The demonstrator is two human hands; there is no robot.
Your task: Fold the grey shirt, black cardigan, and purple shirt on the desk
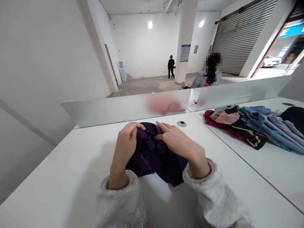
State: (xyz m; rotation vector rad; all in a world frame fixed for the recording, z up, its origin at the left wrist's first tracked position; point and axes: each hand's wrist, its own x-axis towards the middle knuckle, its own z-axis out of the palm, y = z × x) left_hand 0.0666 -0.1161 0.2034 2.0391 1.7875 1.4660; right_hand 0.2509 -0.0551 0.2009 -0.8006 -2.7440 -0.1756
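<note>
White desk [59,164] fills the near view, backed by a frosted divider [114,109] with a bare concrete hall beyond it. On the far pillar hangs a blue-headed notice [185,53], its print too small to read; a blue sign [293,30] at the far right doorway carries white characters that cannot be made out either. A car [269,61] shows through that doorway, beside a closed roller shutter [239,34].

A person in black [170,66] stands far off by the pillar, and a person in grey [207,77] sits just behind the divider. A pink blur [163,104] shows through the frosted panel. To the right, on the next desk, lies a pile of clothes [251,126]: red, black with pink, and several blue pieces. A round cable grommet [181,123] sits just beyond the hands.

Between the hands, on the desk's middle, lies a dark purple garment [154,158], bunched and creased, with a seam running along its left fold. The left hand [124,144] curls over the garment's left top edge, gripping the cloth. The right hand [179,141] rests on it from the right, fingers loosely spread, with thumb and forefinger pinching a small dark bit of the fabric. Both wrists wear fuzzy grey sleeves [209,190].
</note>
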